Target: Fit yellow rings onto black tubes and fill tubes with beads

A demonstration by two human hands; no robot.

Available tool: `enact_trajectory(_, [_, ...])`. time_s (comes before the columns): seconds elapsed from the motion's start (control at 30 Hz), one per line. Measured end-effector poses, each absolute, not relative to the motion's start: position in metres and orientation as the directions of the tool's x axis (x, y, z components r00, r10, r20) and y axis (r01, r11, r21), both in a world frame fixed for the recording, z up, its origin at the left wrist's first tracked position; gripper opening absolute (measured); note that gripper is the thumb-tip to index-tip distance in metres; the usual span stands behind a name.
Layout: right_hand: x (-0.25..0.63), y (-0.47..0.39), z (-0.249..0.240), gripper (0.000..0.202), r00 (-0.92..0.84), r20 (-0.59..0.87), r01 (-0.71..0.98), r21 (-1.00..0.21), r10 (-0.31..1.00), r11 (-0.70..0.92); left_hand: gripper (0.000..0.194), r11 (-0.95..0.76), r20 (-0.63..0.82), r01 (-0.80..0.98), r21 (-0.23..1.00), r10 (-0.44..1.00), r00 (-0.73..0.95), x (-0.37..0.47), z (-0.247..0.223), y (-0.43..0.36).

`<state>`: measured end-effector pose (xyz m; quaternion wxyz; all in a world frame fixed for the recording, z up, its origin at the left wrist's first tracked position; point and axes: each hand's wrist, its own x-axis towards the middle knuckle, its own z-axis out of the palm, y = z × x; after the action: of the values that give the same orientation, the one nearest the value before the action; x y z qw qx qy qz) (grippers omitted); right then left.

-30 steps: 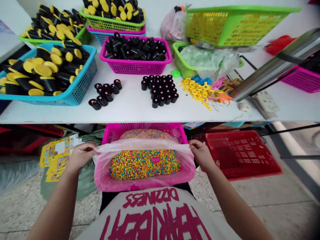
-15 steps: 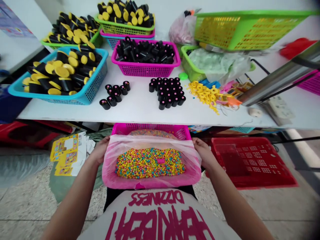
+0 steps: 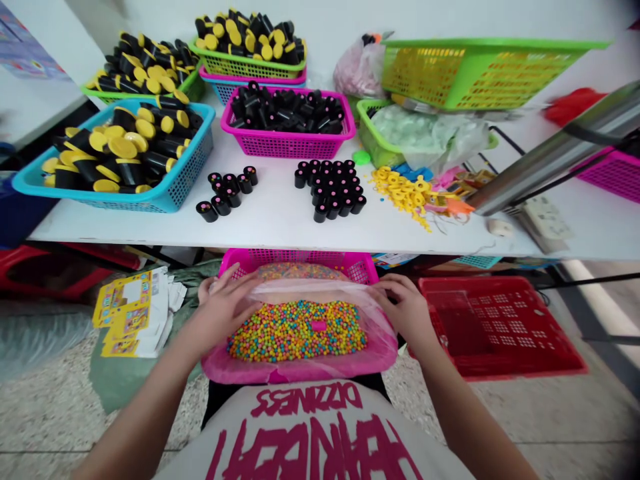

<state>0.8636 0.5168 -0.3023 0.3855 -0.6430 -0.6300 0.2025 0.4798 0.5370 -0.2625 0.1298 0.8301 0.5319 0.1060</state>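
My left hand (image 3: 225,303) lies spread and flat on the near-left edge of the clear plastic bag (image 3: 305,288) that lines the pink basket (image 3: 300,257) on my lap, fingers wide, pinching nothing that I can see. My right hand (image 3: 407,307) rests on the bag's right edge with fingers loosely curled; whether they grip the film I cannot tell. The bag lies open over a heap of small multicoloured candy beads (image 3: 299,330), just below the front edge of the white table (image 3: 270,230), where open black tubes (image 3: 333,189) stand in a cluster. The risk, as I judge it, is the slack film: if it slips down on one side, or the basket tips on my knees, beads would roll over the rim and scatter on the floor beside the red crate (image 3: 500,327).
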Motion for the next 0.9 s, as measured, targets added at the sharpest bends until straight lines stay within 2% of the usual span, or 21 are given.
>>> enact_trajectory(0.07, [0.869,0.527,-0.303,0.021,0.127,0.175,0.583,-0.809,0.976,0.069,0.037,-0.415,0.002,0.866,0.280,0.902,0.431,0.491,-0.263,0.538])
enact_trajectory(0.13, [0.876,0.538,-0.308,0.021,0.154,0.043,0.432,-0.901,0.987,-0.028,0.036,-0.426,-0.002,0.864,0.267,0.897,0.443,0.496,-0.265,0.542])
enact_trajectory(0.2, [0.882,0.547,-0.316,0.029,0.175,-0.126,0.239,-0.957,0.976,-0.166,0.039,-0.446,0.003,0.851,0.276,0.886,0.464,0.496,-0.267,0.547])
enact_trajectory(0.27, [0.886,0.553,-0.324,0.040,0.167,-0.231,0.112,-0.961,0.959,-0.251,0.040,-0.480,0.000,0.824,0.303,0.864,0.503,0.494,-0.268,0.553])
enact_trajectory(0.43, [0.885,0.553,-0.325,0.048,0.170,-0.210,0.106,-0.968,0.963,-0.229,0.026,-0.521,0.053,0.785,0.336,0.842,0.537,0.498,-0.268,0.567])
enact_trajectory(0.5, [0.879,0.547,-0.310,0.040,0.214,-0.108,0.206,-0.967,0.971,-0.152,0.022,-0.494,0.087,0.819,0.292,0.867,0.491,0.504,-0.264,0.571])
enact_trajectory(0.57, [0.867,0.537,-0.289,0.025,0.187,0.109,0.437,-0.899,0.976,0.017,0.026,-0.460,0.096,0.851,0.254,0.887,0.451,0.509,-0.254,0.574])
enact_trajectory(0.6, [0.858,0.531,-0.278,0.018,0.096,0.213,0.554,-0.823,0.972,0.125,0.031,-0.467,0.078,0.844,0.262,0.882,0.464,0.511,-0.247,0.576])
enact_trajectory(0.63, [0.847,0.525,-0.269,0.017,-0.056,0.256,0.625,-0.745,0.965,0.234,0.036,-0.497,0.045,0.816,0.295,0.860,0.508,0.514,-0.239,0.578])
enact_trajectory(0.67, [0.833,0.518,-0.263,0.019,-0.239,0.231,0.639,-0.694,0.943,0.332,0.040,-0.536,0.012,0.768,0.351,0.823,0.568,0.517,-0.229,0.581])
enact_trajectory(0.73, [0.805,0.507,-0.261,0.022,-0.530,0.085,0.639,-0.614,0.844,0.463,0.038,-0.573,-0.008,0.655,0.492,0.750,0.662,0.528,-0.210,0.590])
enact_trajectory(0.8, [0.780,0.502,-0.271,0.023,-0.660,-0.061,0.674,-0.487,0.748,0.555,0.030,-0.553,0.074,0.580,0.597,0.759,0.647,0.547,-0.195,0.607])
enact_trajectory(0.9, [0.761,0.502,-0.288,0.025,-0.704,-0.183,0.700,-0.341,0.686,0.628,0.033,-0.517,0.272,0.557,0.650,0.843,0.465,0.579,-0.193,0.645])
